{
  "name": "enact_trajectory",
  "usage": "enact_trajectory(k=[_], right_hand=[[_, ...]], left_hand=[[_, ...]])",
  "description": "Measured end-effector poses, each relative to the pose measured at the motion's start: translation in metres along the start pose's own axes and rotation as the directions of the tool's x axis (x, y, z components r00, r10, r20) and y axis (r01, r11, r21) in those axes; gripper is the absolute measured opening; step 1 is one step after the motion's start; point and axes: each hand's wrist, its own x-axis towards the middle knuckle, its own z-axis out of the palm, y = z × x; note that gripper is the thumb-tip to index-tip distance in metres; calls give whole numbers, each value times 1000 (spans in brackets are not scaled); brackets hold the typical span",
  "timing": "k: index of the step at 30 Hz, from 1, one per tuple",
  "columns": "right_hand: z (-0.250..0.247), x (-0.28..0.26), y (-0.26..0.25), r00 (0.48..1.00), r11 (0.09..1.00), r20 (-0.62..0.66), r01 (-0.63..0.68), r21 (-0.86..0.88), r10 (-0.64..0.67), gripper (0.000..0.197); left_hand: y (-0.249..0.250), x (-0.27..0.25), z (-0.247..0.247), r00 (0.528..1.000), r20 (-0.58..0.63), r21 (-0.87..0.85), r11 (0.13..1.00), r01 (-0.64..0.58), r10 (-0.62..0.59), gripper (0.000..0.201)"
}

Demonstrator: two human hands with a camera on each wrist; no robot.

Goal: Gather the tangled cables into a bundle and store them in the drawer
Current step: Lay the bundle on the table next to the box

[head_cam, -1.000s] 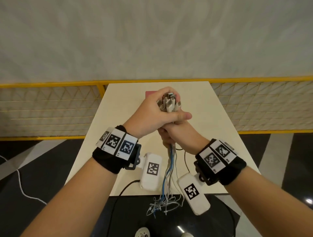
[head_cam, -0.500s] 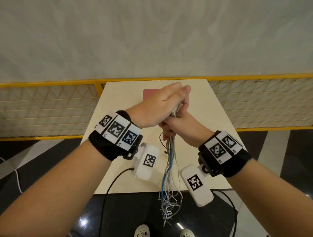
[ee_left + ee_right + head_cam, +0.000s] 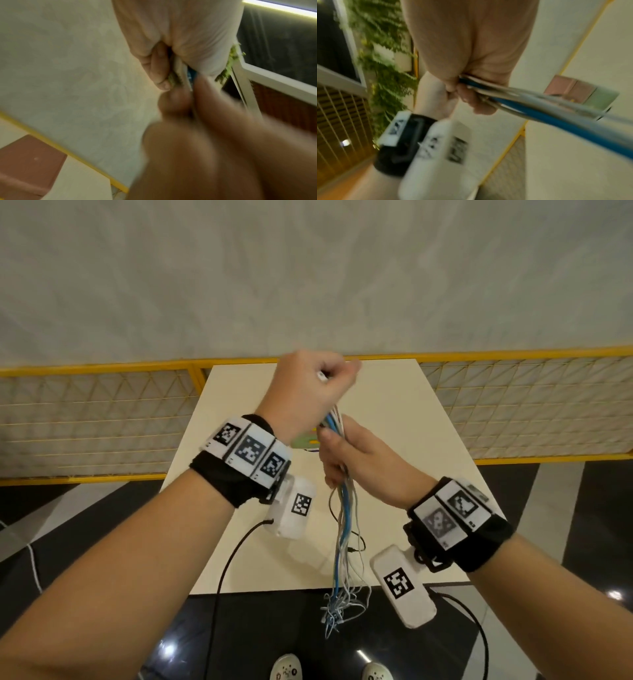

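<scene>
pale tabletop [image 3: 394, 419] lies below the cables [image 3: 344, 508]. left hand [image 3: 308, 395] fists their top end; right hand [image 3: 356, 460], just under it, grips them lower down, loose ends dangling.

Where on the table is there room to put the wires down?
Bare tabletop lies right of the cables, up to the right edge. It's crowded on the left, near the small drawer box half hidden behind the left hand.

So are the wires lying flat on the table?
No, both hands hold the cables up, and their loose ends dangle past the table edge.
</scene>
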Motion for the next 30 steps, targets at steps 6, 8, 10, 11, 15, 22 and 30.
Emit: enact_trajectory(k=[6, 8, 10, 11, 15, 22, 30], right_hand=[[-8, -8, 28, 996, 965, -88, -54, -258, 32, 24], [-12, 1, 29, 989, 941, -139, -102, -323, 59, 26], [-17, 8, 25, 986, 927, -141, -132, -350, 88, 32], [-18, 10, 21, 988, 920, -121, -136, -367, 98, 37], [-24, 10, 8, 989, 947, -25, -148, -285, 146, 36], [-36, -7, 24, 992, 992, 34, -123, 36, 122, 30], [-48, -39, 80, 961, 916, -118, -275, -292, 251, 30]], left_hand=[[-26, 11, -13, 998, -30, 276, 959, 63, -57, 42], [-22, 5, -10, 966, 21, 565, 794, -225, 259, 29], [-17, -7, 5, 881, 262, 464, 749, -472, 393, 38], [-17, -15, 14, 858, 375, 369, 792, -486, 352, 49], [-36, -27, 27, 885, 433, 321, 888, -330, 172, 80], [-39, 4, 22, 971, 225, 451, 875, -177, 80, 41], [-61, 30, -10, 991, 8, 466, 877, 114, -133, 31]])
